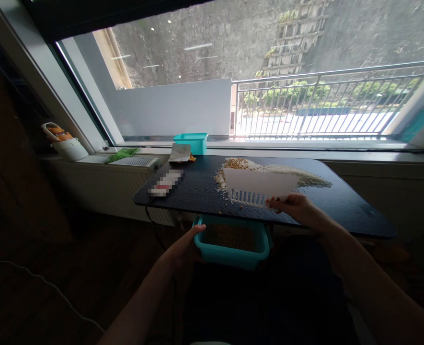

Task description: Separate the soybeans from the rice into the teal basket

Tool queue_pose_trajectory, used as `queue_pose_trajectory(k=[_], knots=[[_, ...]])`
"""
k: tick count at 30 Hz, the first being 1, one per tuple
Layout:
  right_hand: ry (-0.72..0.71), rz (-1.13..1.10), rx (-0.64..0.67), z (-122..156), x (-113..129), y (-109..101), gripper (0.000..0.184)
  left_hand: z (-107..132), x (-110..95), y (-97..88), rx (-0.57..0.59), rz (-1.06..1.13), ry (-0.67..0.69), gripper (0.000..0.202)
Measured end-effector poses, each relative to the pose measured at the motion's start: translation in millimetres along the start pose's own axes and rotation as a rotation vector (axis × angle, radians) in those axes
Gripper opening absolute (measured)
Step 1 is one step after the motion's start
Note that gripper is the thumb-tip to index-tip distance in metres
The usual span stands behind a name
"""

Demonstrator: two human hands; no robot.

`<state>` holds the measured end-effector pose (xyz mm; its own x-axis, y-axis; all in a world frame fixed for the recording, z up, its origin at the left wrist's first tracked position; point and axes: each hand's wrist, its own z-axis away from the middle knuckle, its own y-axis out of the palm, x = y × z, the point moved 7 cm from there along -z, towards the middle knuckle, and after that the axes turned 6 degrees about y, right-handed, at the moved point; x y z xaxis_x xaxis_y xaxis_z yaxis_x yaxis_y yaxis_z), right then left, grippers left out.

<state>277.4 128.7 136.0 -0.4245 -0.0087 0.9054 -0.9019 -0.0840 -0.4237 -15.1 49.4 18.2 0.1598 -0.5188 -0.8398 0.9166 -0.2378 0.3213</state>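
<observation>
My left hand (pixel 188 244) grips the left end of a teal plastic bin (pixel 229 254), its thumb over the rim. The bin is just below the table's front edge, with many round tan beans (pixel 229 237) inside. In my right hand (pixel 294 208) is a thin white plastic sheet (pixel 258 182) with a row of slots along its near edge, pinched at the near right corner. It is tilted above the dark table (pixel 193 191). Behind it lies a spread of white rice-like grains (pixel 287 170) mixed with tan beans (pixel 235 164). A few loose beans lie near the front edge.
A second teal bin (pixel 195 143) stands at the back by the window, a paper packet (pixel 180 153) before it. A blurred-out flat object (pixel 166 183) lies on the table's left. Further left are a radiator (pixel 132 179) and a white pot (pixel 70 148). A cable (pixel 156 227) hangs off the table.
</observation>
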Motion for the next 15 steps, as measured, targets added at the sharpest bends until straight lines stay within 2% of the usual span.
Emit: queue_pose_trajectory(k=[3,6,15], knots=[[0.021,0.02,-0.029,11,-18,-10,0.045,0,0,2.0,0.009,0.003,-0.012,0.069],[0.051,-0.002,-0.005,22,-28,-11,0.049,-1,2,2.4,0.001,0.0,-0.03,0.071],[-0.002,0.022,-0.045,31,-12,-4,0.048,0,2,1.9,-0.003,0.005,-0.02,0.07]])
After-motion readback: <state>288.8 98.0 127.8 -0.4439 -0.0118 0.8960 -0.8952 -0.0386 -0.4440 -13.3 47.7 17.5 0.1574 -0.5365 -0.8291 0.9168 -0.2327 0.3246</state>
